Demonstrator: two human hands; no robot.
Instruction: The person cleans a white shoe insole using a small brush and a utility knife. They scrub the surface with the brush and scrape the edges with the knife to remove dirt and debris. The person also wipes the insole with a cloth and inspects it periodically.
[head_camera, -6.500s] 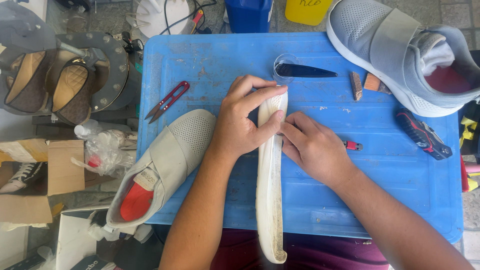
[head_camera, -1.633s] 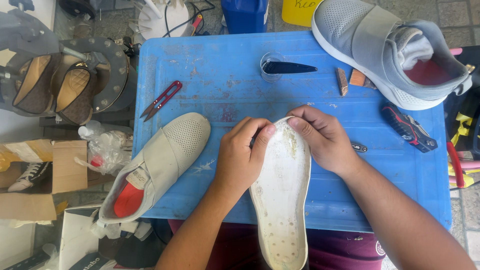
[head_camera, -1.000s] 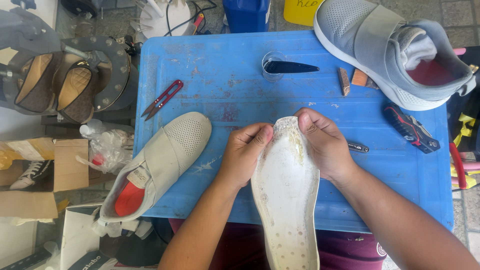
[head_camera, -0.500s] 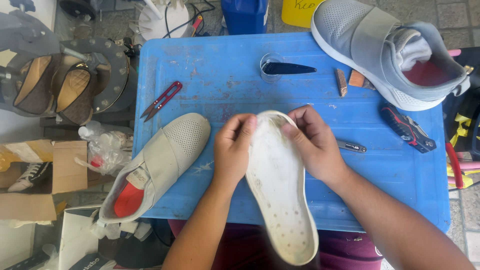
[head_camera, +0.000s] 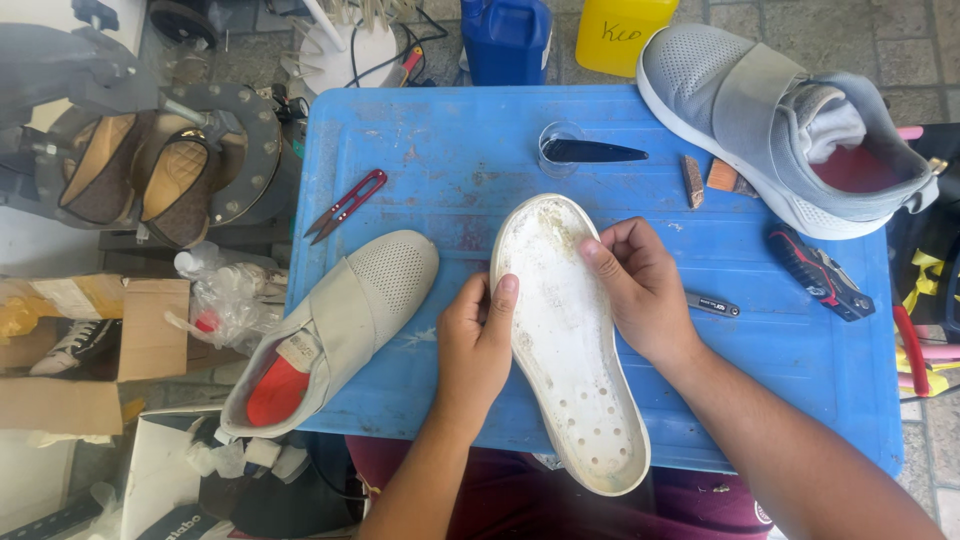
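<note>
A white detached shoe sole (head_camera: 565, 335) lies face up over the blue table (head_camera: 440, 170), its inner side stained with old glue and dotted with holes near the heel. My left hand (head_camera: 478, 345) grips its left edge, thumb on top. On the opposite edge, my right hand (head_camera: 640, 290) holds it near the toe. A soleless grey shoe upper (head_camera: 335, 325) with a red insole lies just left of my left hand.
A complete grey shoe (head_camera: 780, 125) sits at the table's back right. Red thread snips (head_camera: 345, 205), a clear cup with a dark blade (head_camera: 585, 152), a small metal tool (head_camera: 712, 303) and a red-black utility knife (head_camera: 820, 272) lie on the table. Blue and yellow jugs stand behind.
The sole, earlier held on edge, has been turned flat with its inner side up. It has shifted forward, and both hands have slid back along its edges.
</note>
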